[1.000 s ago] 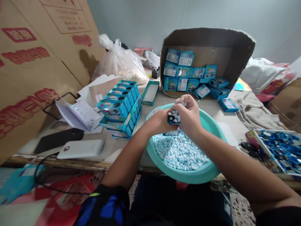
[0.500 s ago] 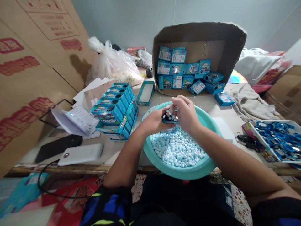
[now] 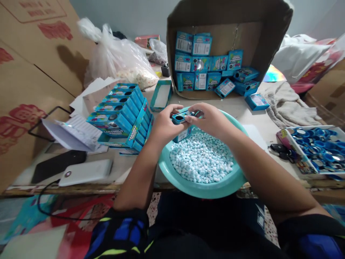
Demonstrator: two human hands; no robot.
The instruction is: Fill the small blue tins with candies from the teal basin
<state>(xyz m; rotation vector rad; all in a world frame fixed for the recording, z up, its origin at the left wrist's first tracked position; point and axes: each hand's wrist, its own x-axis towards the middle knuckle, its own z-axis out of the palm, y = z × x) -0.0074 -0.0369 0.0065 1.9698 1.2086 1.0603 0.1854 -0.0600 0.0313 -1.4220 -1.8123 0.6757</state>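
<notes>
My left hand (image 3: 165, 124) is wrapped round a small blue candy box (image 3: 181, 136), held upright above the far left part of the turquoise basin (image 3: 199, 190). The fingers of my right hand (image 3: 208, 118) press on the top of the same box, where a panel with a dark round hole shows. Below both hands, the basin holds a heap of pale blue and white candies (image 3: 202, 156). To the left, several blue candy boxes (image 3: 111, 122) stand in rows in stacked display trays.
A cardboard carton (image 3: 257, 46) on its side holds many blue boxes at the back. An open tray (image 3: 161, 94) lies left of it. A box of blue ring-like pieces (image 3: 318, 149) and car keys (image 3: 281, 149) are right. A power bank (image 3: 86, 172) and black phone (image 3: 58, 165) lie left.
My right hand has gone from pinching candies at the box's open mouth to pressing its top panel, which now covers the opening. The view has tilted slightly downward.
</notes>
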